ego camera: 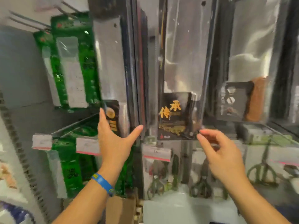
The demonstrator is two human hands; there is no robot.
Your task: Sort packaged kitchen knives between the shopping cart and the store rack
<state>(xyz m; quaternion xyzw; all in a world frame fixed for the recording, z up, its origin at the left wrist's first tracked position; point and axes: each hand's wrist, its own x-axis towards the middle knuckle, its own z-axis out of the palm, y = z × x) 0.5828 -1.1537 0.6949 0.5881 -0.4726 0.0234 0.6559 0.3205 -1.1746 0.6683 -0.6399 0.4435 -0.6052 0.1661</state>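
Overall, the grey metal store rack (19,70) fills the view, with wire hooks at upper left. Three tall clear-plastic packs of broad steel kitchen knives hang side by side in its upper row: the centre pack (181,62) carries a black card with gold characters, the left pack (110,62) a smaller black and gold label, and the right pack (247,46) a dark grey card beside a brown handle. Green carded knife packs (72,62) hang at the left of the rack, with more below them. Clear packs of dark-handled scissors (200,183) hang in the lower row. The left hand (114,143) is raised flat before the left pack, fingers straight, thumb spread, grasping nothing; contact cannot be confirmed. The right hand (221,156) has loosely curled fingers just beside the centre pack's lower right corner, gripping nothing. White price tags with red lower strips (157,153) sit on the hook ends. A blue wristband (102,183) circles the left wrist.
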